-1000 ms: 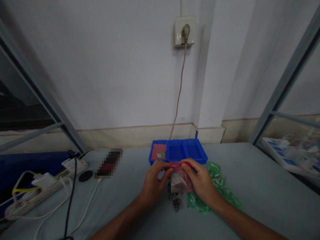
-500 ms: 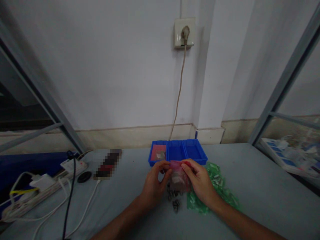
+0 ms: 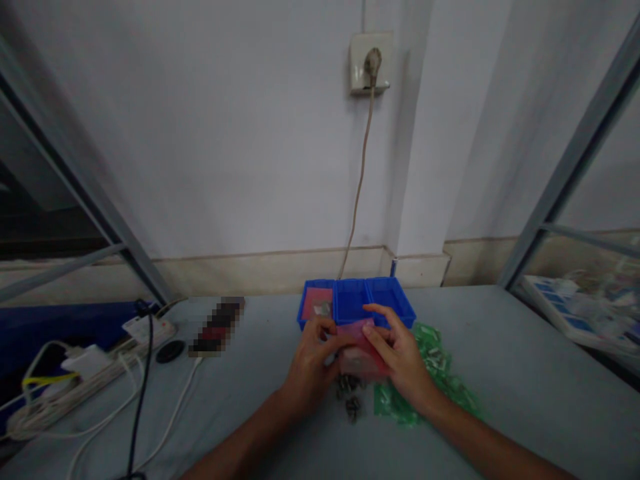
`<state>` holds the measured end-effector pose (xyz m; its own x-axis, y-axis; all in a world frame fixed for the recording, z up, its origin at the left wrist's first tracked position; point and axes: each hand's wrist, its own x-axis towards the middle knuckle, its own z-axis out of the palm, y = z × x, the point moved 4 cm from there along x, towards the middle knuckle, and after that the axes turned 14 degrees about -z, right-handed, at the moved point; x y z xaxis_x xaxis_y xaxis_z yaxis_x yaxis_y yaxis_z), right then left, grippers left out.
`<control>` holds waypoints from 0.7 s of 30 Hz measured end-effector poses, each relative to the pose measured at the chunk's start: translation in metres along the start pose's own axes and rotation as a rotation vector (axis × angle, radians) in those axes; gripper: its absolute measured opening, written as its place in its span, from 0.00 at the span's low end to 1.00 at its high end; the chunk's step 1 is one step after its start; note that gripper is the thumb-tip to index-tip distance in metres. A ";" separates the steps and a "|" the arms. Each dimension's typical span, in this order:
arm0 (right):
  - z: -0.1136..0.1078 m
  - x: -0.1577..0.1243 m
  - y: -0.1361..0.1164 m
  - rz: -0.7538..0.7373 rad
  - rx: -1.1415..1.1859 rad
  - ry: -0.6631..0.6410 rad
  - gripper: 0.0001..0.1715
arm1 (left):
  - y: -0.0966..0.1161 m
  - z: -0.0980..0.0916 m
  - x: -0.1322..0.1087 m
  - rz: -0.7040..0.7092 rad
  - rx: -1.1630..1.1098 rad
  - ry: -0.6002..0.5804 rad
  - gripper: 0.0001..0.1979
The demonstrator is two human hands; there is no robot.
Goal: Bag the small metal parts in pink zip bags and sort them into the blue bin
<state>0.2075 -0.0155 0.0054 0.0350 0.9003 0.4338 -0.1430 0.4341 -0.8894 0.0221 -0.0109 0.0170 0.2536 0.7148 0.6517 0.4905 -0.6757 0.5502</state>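
Observation:
Both hands hold a small pink see-through bag [image 3: 356,347] with pale parts inside, just above the grey table [image 3: 500,373]. My left hand [image 3: 310,363] pinches its left edge. My right hand [image 3: 400,357] grips its right side, with the forefinger raised over the top. Under the bag lies a small heap of dark metal parts [image 3: 350,393]. A pile of green bags [image 3: 430,380] lies beneath my right wrist. Behind the hands stand three blue bins [image 3: 357,301]; the left one holds a pink bag [image 3: 316,303].
A white power strip [image 3: 100,363] with plugs, white and black cables lies at the left. A black round lid [image 3: 170,351] and a blurred dark item [image 3: 217,327] sit beside it. A wall socket [image 3: 370,63] drops a cord behind the bins. Shelves with trays [image 3: 580,307] stand right.
The pink bag has been tipped from hanging upright to lying flatter between the hands. My right forefinger has lifted over it, toward the blue bins.

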 end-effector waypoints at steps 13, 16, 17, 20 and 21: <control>0.001 0.001 -0.001 -0.105 -0.164 -0.078 0.18 | -0.021 0.007 0.004 -0.484 -0.322 -0.159 0.18; 0.000 -0.001 0.002 -0.069 -0.077 -0.045 0.18 | -0.014 0.004 0.007 -0.428 -0.329 -0.148 0.16; 0.000 -0.001 0.003 -0.063 -0.049 -0.032 0.19 | -0.011 0.002 0.009 -0.395 -0.319 -0.130 0.16; -0.003 0.002 0.003 -0.073 -0.017 0.003 0.19 | -0.004 -0.006 0.012 -0.297 -0.273 -0.063 0.15; -0.004 0.003 0.002 -0.085 -0.025 0.014 0.18 | -0.002 -0.008 0.012 -0.277 -0.255 -0.046 0.15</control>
<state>0.2110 -0.0118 0.0043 0.0594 0.8603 0.5063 -0.1139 0.5097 -0.8527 0.0175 -0.0022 0.0273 0.1805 0.8801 0.4391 0.3243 -0.4747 0.8182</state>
